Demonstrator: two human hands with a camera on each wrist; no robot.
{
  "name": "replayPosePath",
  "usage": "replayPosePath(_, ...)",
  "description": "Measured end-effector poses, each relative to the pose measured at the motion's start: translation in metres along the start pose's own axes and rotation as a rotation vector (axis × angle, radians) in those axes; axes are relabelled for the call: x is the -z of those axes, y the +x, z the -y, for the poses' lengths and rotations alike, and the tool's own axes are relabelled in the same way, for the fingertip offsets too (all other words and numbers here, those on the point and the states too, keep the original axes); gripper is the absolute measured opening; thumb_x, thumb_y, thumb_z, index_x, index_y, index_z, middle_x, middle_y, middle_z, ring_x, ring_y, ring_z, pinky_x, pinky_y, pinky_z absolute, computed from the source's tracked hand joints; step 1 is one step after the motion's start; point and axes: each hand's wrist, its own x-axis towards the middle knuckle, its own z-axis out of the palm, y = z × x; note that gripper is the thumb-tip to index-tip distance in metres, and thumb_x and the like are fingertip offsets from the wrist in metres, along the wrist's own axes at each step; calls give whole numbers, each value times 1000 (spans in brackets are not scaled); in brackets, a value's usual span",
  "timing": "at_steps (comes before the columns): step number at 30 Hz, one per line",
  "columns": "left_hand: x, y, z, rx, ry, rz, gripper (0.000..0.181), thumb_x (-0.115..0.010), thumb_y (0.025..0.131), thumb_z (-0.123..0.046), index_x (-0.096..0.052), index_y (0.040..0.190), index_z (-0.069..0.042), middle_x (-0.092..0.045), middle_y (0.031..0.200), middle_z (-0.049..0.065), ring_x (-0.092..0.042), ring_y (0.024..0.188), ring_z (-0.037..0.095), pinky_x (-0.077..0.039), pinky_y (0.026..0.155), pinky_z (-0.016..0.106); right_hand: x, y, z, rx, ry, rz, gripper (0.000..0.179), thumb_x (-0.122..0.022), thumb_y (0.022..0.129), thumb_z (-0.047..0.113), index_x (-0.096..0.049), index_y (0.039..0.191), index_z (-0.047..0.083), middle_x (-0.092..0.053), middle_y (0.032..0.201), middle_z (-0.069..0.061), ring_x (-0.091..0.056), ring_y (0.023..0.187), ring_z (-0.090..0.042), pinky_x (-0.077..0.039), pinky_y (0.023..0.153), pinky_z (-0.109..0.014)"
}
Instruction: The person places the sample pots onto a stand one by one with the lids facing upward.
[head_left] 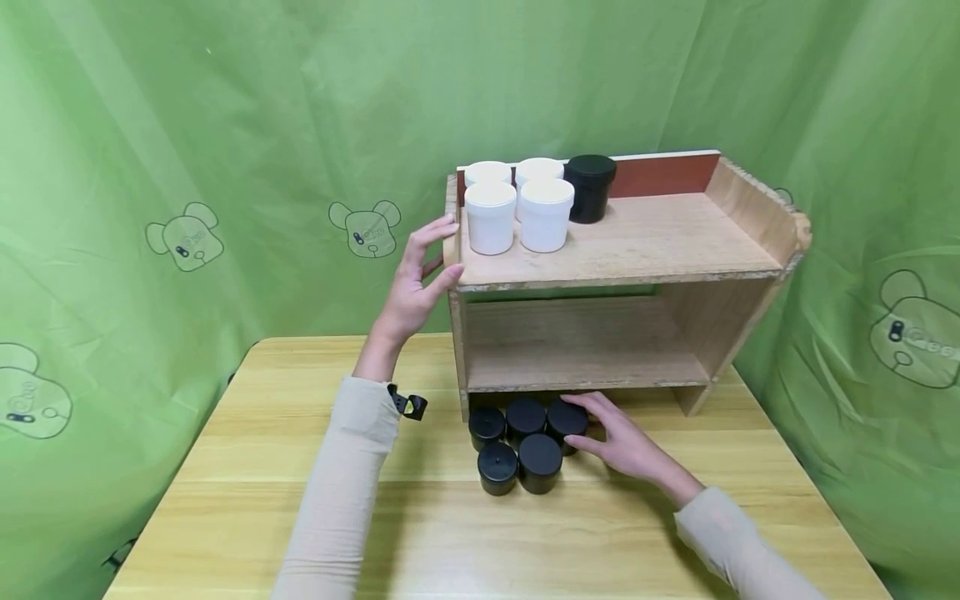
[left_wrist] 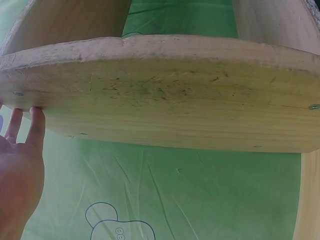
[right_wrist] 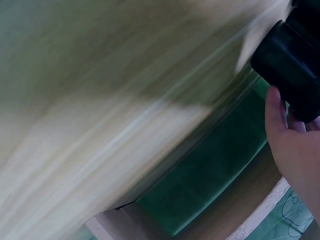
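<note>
My left hand (head_left: 411, 287) rests against the left side panel of a two-tier wooden shelf (head_left: 615, 275). In the left wrist view, fairly straight fingers (left_wrist: 36, 125) touch the panel's outer face. Low at the front of the shelf, my right hand (head_left: 626, 442) holds the rightmost back black jar (head_left: 566, 419), thumb and fingers on either side of its lid. This jar (right_wrist: 285, 62) also shows in the right wrist view, the thumb against it. Beside it on the table stand several more lidded black jars (head_left: 540, 458), close together.
On the top board, several white jars (head_left: 491, 221) stand at the left in two rows, with one black jar (head_left: 590, 190) right of them. The wooden table (head_left: 300, 417) carries the shelf. A green curtain (head_left: 300, 125) hangs behind and at both sides.
</note>
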Motion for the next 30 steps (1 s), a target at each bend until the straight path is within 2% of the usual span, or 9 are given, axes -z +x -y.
replayPosePath(8, 0, 0, -2, 30, -1, -5, 54, -61, 97, 2, -42, 147, -7, -36, 165, 11, -32, 154, 26, -40, 122, 54, 2, -3, 3, -2, 10, 5, 62, -72, 98, 32, -49, 153, 15, -48, 153, -18, -49, 138, -46, -46, 107, -71)
replayPosePath(12, 0, 0, -1, 27, 0, -5, 55, -62, 97, 1, -43, 147, -9, -36, 165, 8, -32, 154, 24, -41, 121, 52, 5, -4, 5, -5, 17, -2, 62, -72, 97, 31, -49, 153, 16, -51, 148, -17, -50, 136, -46, -45, 107, -72)
replayPosePath(15, 0, 0, -1, 18, -6, -5, 55, -63, 97, 0, -43, 148, -9, -36, 164, 7, -33, 154, 24, -42, 120, 53, 8, -6, 8, -19, 23, -6, 62, -73, 97, 33, -49, 153, 18, -47, 153, -20, -39, 144, -50, -37, 111, -76)
replayPosePath(19, -1, 0, -7, 23, -10, -4, 54, -62, 97, 0, -43, 147, -7, -36, 165, 10, -32, 154, 27, -40, 121, 54, 15, -6, 12, -12, 28, -17, 64, -74, 96, 34, -49, 153, 20, -45, 157, -20, -36, 147, -51, -37, 111, -76)
replayPosePath(22, -1, -2, -19, 30, -13, -1, 53, -60, 97, 0, -42, 146, -5, -35, 164, 14, -31, 154, 29, -39, 122, 56, 21, -6, 16, 12, 13, -31, 65, -74, 96, 34, -49, 153, 18, -49, 153, -16, -47, 140, -45, -46, 107, -70)
replayPosePath(26, -1, -3, -27, 28, -6, 2, 52, -60, 97, 0, -42, 146, -5, -35, 164, 13, -31, 155, 28, -39, 122, 55, 29, -7, 23, 47, 0, -52, 64, -75, 96, 31, -50, 152, 14, -51, 152, -13, -49, 139, -42, -47, 107, -68)
replayPosePath(30, -1, -2, -27, 30, 0, 6, 52, -60, 97, 1, -42, 146, -5, -35, 164, 13, -31, 155, 27, -39, 122, 54, 42, -9, 31, 85, -13, -89, 61, -77, 95, 26, -53, 149, 13, -57, 147, -11, -48, 138, -44, -43, 107, -71)
